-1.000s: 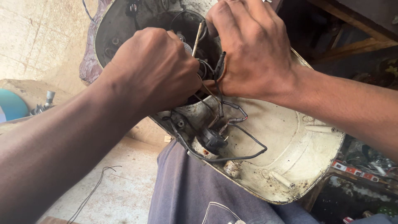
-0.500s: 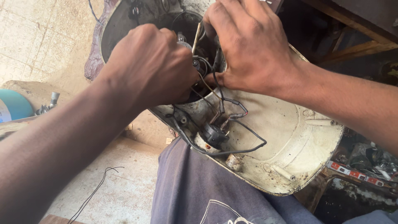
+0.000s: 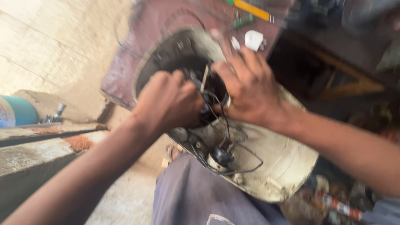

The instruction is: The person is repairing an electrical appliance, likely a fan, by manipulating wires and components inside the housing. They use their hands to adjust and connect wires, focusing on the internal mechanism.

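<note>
A dirty cream round appliance housing (image 3: 287, 162) rests on my lap, its dark open cavity (image 3: 175, 62) facing me. Black wires (image 3: 241, 160) loop out of it to a small black part (image 3: 221, 157). My left hand (image 3: 168, 102) is curled into a fist at the cavity's edge, gripping the wire bundle inside. Over the rim lies my right hand (image 3: 250, 89), its fingers closed on the same wires beside a thin pale strip (image 3: 204, 79). The frame is blurred.
A maroon board (image 3: 166, 25) lies behind the housing. A blue cylinder (image 3: 16, 110) lies at far left on a concrete ledge (image 3: 37, 146). A white plug (image 3: 254, 40) and a yellow tool sit at top. Dark wooden furniture stands at right. My grey trousers (image 3: 187, 196) are below.
The view has swung upward and leftward, blurring. Both hands stay on the wires inside the housing; the housing now sits lower and more central in the frame.
</note>
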